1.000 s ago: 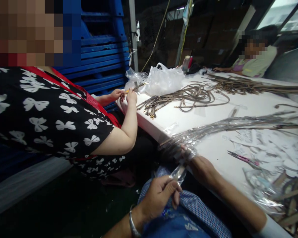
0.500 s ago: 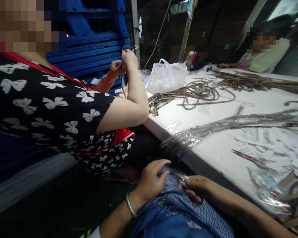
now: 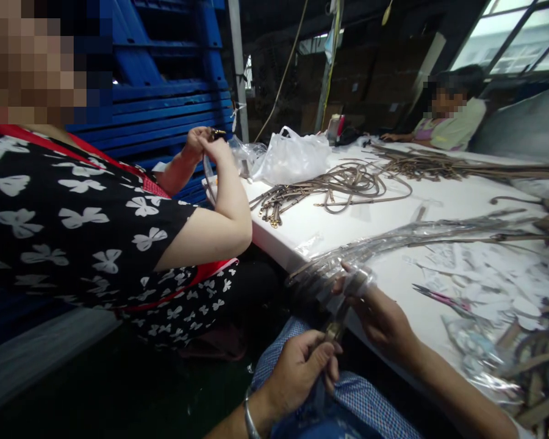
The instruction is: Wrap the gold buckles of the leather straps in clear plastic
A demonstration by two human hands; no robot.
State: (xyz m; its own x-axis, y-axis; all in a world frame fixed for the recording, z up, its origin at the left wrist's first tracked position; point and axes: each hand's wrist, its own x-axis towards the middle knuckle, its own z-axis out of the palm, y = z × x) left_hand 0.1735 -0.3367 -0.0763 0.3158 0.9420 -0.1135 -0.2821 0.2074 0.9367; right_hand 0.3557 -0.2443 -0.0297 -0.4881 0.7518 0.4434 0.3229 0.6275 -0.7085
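Both hands have come up from over the lap since half a second ago: the right hand [image 3: 382, 314] now reaches to the near edge of the tabletop [image 3: 379, 218], and the left hand [image 3: 299, 369] has closed where it was spread. Nearest, the left hand grips a strap [image 3: 335, 331] by an end with a metal fitting, thumb on top, probably to keep that slim end from twisting. This strap sits above the checked cloth [image 3: 370, 393] on the lap, just off the near edge. Clear plastic [image 3: 360, 281] lies across the right hand's fingers; blur hides whether they are closed on it or on the strap's upper part. The two hands stand slightly apart, which seems to leave the length between them free to handle.

Toward the tabletop's near right corner lie a plastic bag [image 3: 478, 356] and a heap of straps [image 3: 544, 360]. Pink-handled pliers [image 3: 443, 297] rest beside scattered white tags [image 3: 480, 274], likely for easy reach. Wrapped straps [image 3: 384, 241] run from the near edge toward the right edge, their ends perhaps kept there so they can be picked up singly.

Farther, looped straps [image 3: 348, 183] bunch their metal ends at the left edge, beside a co-worker [image 3: 86, 219] holding another strap. Beyond sits a white bag [image 3: 295, 157].
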